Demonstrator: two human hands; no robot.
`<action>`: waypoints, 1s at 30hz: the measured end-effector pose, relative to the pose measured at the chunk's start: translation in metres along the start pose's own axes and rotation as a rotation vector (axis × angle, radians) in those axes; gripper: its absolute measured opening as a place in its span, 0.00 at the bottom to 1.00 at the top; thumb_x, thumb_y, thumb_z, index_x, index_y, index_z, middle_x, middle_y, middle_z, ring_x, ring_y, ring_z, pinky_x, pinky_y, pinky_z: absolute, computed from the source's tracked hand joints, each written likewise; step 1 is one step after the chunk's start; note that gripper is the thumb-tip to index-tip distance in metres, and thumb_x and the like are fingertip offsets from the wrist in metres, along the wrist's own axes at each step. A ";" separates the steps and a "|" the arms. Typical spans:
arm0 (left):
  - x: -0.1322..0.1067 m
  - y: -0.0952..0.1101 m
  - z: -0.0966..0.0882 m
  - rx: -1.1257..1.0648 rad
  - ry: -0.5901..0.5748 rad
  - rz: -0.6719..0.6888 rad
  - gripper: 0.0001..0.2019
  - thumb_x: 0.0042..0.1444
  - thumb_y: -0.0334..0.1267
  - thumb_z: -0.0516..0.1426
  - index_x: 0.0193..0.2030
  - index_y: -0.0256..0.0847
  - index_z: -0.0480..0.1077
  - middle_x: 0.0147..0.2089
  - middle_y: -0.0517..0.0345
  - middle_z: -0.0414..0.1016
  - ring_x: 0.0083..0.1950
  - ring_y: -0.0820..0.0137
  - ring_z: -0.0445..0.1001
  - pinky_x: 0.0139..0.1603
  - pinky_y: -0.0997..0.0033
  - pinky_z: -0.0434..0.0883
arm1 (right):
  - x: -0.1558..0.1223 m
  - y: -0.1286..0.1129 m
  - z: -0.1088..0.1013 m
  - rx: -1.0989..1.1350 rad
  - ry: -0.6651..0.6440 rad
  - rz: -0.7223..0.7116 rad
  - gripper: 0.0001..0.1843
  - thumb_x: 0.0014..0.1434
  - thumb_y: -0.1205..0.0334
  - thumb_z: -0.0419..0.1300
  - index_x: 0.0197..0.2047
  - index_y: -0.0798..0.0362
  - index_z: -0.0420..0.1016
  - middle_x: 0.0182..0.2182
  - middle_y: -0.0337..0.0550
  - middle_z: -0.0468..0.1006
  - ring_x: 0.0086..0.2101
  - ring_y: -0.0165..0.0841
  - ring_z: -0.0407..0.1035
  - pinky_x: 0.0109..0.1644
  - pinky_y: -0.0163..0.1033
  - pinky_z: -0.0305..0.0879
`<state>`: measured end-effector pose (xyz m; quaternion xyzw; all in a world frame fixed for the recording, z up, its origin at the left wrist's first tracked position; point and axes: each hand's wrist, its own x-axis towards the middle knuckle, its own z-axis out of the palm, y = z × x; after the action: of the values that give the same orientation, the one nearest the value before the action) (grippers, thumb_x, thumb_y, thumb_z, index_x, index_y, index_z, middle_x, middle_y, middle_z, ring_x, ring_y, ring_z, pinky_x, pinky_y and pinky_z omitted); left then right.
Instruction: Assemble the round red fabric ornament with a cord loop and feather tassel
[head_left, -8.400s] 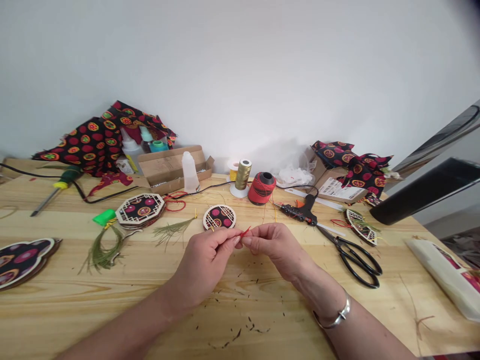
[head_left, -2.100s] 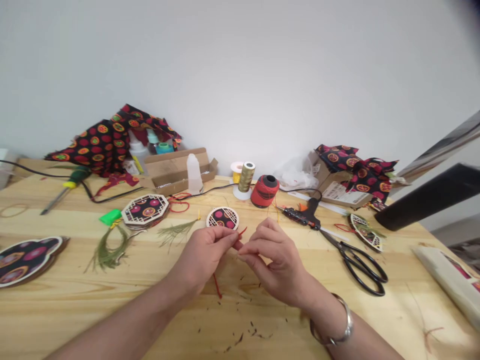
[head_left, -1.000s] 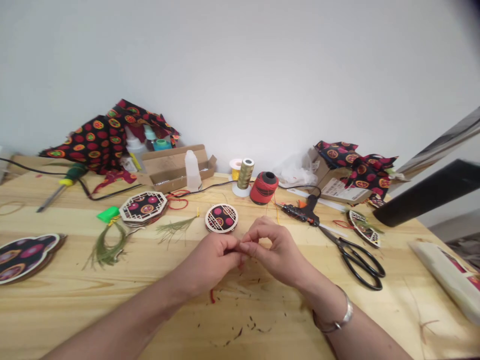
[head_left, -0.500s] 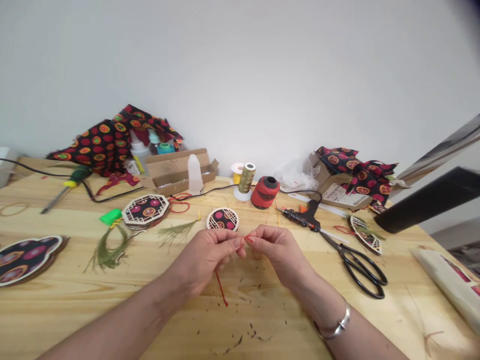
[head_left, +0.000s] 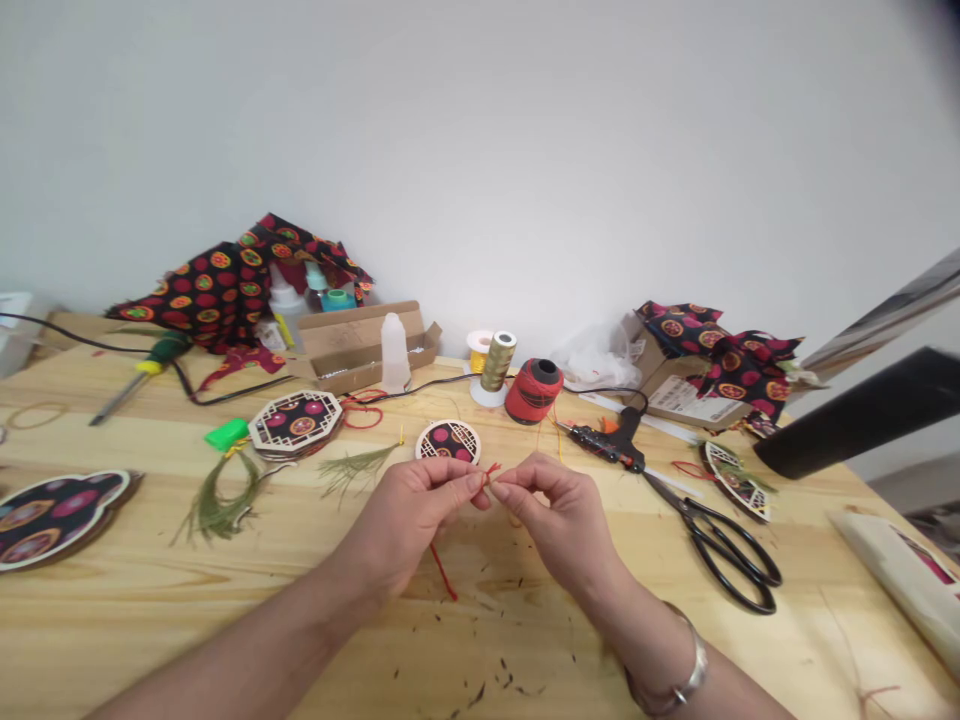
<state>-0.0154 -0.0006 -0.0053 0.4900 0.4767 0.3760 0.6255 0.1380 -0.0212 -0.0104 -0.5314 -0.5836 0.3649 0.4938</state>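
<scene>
My left hand [head_left: 412, 522] and my right hand [head_left: 551, 518] meet above the wooden table [head_left: 525, 620], fingertips pinching a thin red cord [head_left: 491, 472] between them. A tail of that cord [head_left: 442, 573] hangs down below my left hand. Just beyond my fingers lies a round lattice-framed disc with black and red patterned fabric [head_left: 448, 441]. A spray of green feather-like fibres [head_left: 352, 469] lies left of it, nearest my left hand.
A stack of octagonal lattice pieces [head_left: 295, 424], black scissors [head_left: 731, 550], a hot glue gun [head_left: 611, 445], a red thread spool [head_left: 534, 391], a gold spool [head_left: 498, 361], a cardboard box [head_left: 360, 345] and patterned fabric [head_left: 225, 280] surround my hands. Dark clippings are scattered near the front.
My hands have come slightly apart and now pinch the red cord at the fingertips. The cord's end shows above them, and the view has shifted a little.
</scene>
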 end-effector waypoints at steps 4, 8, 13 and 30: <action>0.001 -0.002 0.000 0.014 -0.012 0.035 0.09 0.48 0.42 0.61 0.22 0.40 0.75 0.27 0.60 0.76 0.31 0.71 0.67 0.36 0.71 0.62 | -0.003 0.001 0.000 -0.190 0.072 -0.265 0.06 0.51 0.69 0.62 0.25 0.52 0.78 0.22 0.39 0.72 0.28 0.31 0.65 0.33 0.37 0.62; 0.001 -0.004 -0.001 0.005 -0.045 0.048 0.08 0.49 0.41 0.60 0.24 0.41 0.76 0.28 0.59 0.77 0.36 0.67 0.71 0.43 0.69 0.63 | -0.004 0.000 0.000 -0.305 0.089 -0.421 0.07 0.53 0.70 0.60 0.26 0.51 0.77 0.22 0.39 0.72 0.27 0.31 0.65 0.32 0.38 0.62; 0.001 -0.006 -0.001 -0.016 -0.058 0.025 0.08 0.48 0.43 0.61 0.27 0.41 0.78 0.31 0.56 0.79 0.38 0.64 0.72 0.45 0.67 0.64 | -0.006 -0.001 -0.001 -0.368 0.051 -0.453 0.06 0.54 0.69 0.60 0.29 0.51 0.77 0.23 0.41 0.74 0.29 0.33 0.65 0.33 0.41 0.62; 0.000 -0.004 0.000 -0.046 -0.045 -0.051 0.09 0.45 0.43 0.63 0.28 0.39 0.78 0.24 0.59 0.74 0.22 0.76 0.61 0.24 0.74 0.57 | -0.005 -0.005 -0.001 -0.244 -0.047 -0.325 0.09 0.54 0.72 0.59 0.27 0.52 0.76 0.25 0.39 0.74 0.31 0.32 0.67 0.37 0.38 0.65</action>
<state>-0.0155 -0.0013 -0.0097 0.4714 0.4662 0.3597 0.6565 0.1377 -0.0273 -0.0063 -0.4777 -0.7128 0.2193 0.4643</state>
